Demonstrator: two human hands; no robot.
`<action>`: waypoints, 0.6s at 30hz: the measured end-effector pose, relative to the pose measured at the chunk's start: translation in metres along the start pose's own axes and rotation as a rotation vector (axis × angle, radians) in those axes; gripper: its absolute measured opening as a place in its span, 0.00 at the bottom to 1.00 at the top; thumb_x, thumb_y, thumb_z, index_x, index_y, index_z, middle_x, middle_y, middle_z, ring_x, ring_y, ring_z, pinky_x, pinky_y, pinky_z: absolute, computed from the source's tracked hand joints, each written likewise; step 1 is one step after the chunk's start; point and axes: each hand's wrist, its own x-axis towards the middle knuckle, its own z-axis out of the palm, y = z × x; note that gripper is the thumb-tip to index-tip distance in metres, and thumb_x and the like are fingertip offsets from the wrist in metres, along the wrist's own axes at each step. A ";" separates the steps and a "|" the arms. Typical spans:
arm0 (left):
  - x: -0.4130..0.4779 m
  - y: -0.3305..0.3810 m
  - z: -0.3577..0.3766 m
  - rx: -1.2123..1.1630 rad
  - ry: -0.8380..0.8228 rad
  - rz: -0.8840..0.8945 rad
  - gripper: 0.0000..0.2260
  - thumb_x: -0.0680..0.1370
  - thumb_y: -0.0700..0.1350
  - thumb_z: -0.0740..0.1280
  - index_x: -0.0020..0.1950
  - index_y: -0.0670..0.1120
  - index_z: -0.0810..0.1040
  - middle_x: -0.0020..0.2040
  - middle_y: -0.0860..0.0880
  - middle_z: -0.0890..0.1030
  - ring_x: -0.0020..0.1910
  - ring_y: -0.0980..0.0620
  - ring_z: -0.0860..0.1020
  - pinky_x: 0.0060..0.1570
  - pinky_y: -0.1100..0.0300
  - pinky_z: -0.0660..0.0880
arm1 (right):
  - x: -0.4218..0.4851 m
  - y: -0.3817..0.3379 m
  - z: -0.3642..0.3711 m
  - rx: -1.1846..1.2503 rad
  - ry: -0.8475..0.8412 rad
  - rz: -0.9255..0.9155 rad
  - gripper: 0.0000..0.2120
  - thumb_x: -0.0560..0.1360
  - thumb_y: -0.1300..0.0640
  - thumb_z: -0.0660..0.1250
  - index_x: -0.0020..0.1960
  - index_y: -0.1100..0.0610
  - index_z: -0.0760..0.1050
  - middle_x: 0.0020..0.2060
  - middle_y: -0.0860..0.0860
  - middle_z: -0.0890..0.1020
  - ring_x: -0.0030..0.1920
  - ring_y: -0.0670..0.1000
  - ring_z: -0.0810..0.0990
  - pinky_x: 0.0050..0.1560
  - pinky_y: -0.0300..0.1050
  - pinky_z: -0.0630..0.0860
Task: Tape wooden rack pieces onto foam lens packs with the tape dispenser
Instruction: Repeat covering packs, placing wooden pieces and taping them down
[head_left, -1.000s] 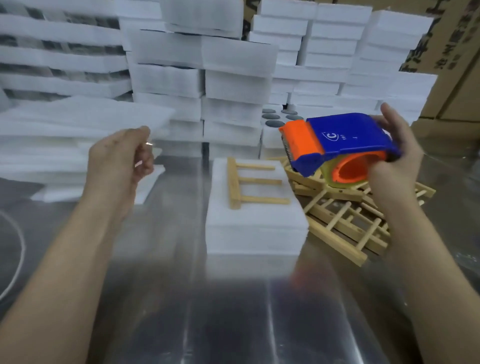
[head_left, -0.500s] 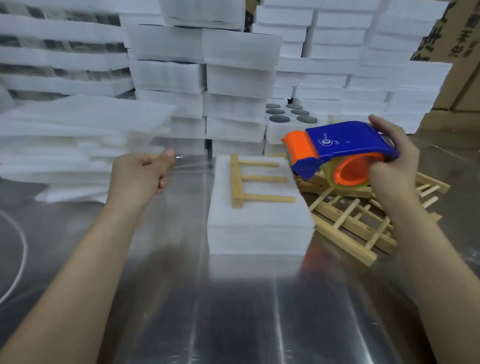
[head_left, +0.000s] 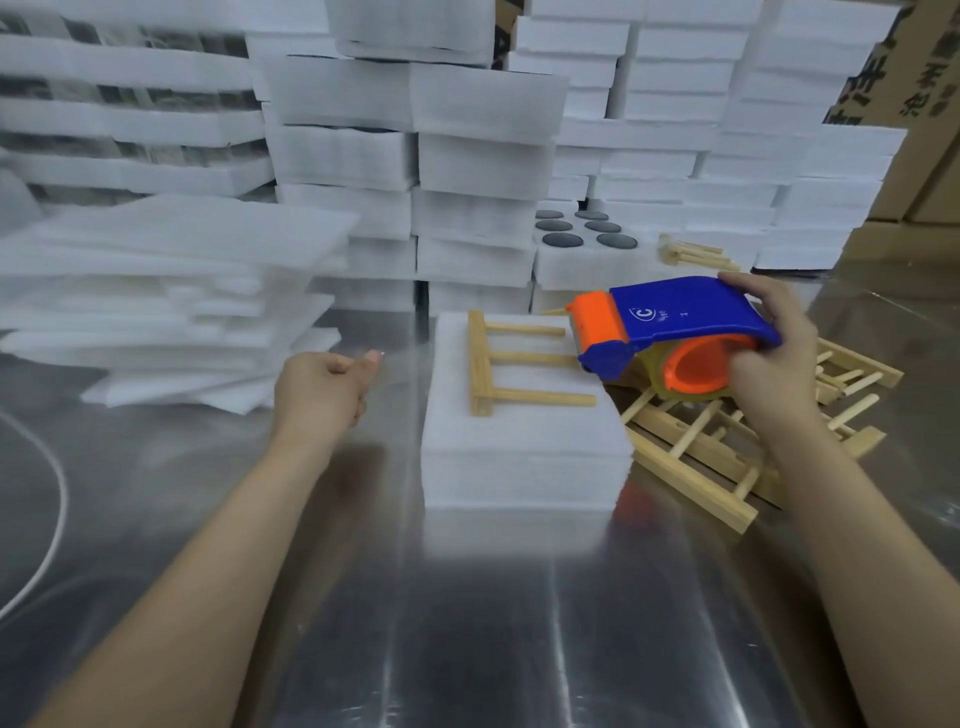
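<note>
Watching feed from my end. Far left, loose white foam sheets (head_left: 171, 291) lying stacked on shiny metal table (head_left: 467, 623). Left hand (head_left: 322, 389) hovering just beside white foam lens pack (head_left: 524, 441), fingers curled, thumb pressing forefinger. Pinching clear tape end? I'm unable to tell. Pale wooden comb-shaped rack piece (head_left: 511, 364) lying on pack top with no tape showing across it, so I'm judging taping barely starting. Blue-and-orange tape dispenser (head_left: 675, 322) hanging above pack's right edge, right hand (head_left: 774, 364) gripping round its roll. Hands well apart. Spare wooden racks (head_left: 727, 452) piling up further right.
</note>
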 end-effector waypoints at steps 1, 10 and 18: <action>-0.002 -0.002 0.003 0.050 -0.006 0.000 0.24 0.77 0.50 0.69 0.24 0.44 0.68 0.19 0.50 0.68 0.23 0.49 0.66 0.35 0.59 0.67 | -0.001 0.000 0.000 -0.004 -0.004 -0.002 0.30 0.72 0.75 0.64 0.63 0.45 0.72 0.61 0.45 0.74 0.62 0.43 0.74 0.46 0.24 0.72; -0.029 -0.002 0.028 0.543 -0.006 0.189 0.17 0.80 0.47 0.63 0.33 0.42 0.76 0.33 0.43 0.78 0.36 0.42 0.77 0.28 0.55 0.60 | -0.008 0.000 -0.001 0.013 -0.040 -0.024 0.29 0.71 0.77 0.63 0.62 0.48 0.72 0.58 0.42 0.73 0.61 0.42 0.74 0.51 0.26 0.72; -0.033 0.000 0.034 0.901 -0.176 0.284 0.34 0.78 0.48 0.62 0.79 0.53 0.46 0.67 0.49 0.62 0.59 0.46 0.74 0.40 0.56 0.67 | -0.008 0.002 -0.001 0.019 -0.048 -0.010 0.29 0.72 0.75 0.64 0.61 0.45 0.71 0.59 0.42 0.73 0.63 0.44 0.74 0.49 0.26 0.73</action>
